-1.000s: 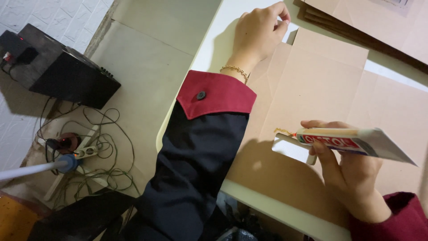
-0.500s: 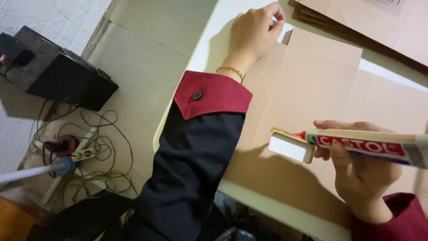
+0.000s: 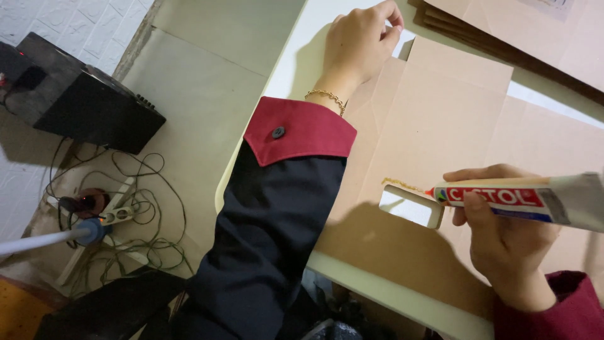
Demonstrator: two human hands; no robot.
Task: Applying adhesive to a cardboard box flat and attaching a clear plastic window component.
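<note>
While the right hand (image 3: pixel 506 236) keeps its grip closed around one glue tube (image 3: pixel 528 199), the red nozzle of the tube touches the top edge of a small rectangular window (image 3: pixel 410 206) cut in one flat cardboard sheet (image 3: pixel 453 119). One thin yellowish line of glue (image 3: pixel 402 184) lies along that edge. The tube lies nearly level, with its tail going out at the right side of the view.

At the far end of the sheet, the left hand (image 3: pixel 358 44) rests on the cardboard with the fingers curled; it presses the sheet down and holds nothing. On this wrist I count one thin gold bracelet (image 3: pixel 327 97). The sleeve (image 3: pixel 277 208) is dark with a red cuff and one button.

One stack of more cardboard sheets (image 3: pixel 535 38) lies at the far right, near the first sheet.

Everything lies on a pale worktop (image 3: pixel 296 56) with a rounded edge. Left of it, on the floor (image 3: pixel 207 82), there is one black box (image 3: pixel 82 104), one power strip (image 3: pixel 119 214) and a tangle of green cables. A white brick wall (image 3: pixel 69 22) is at the far left.
</note>
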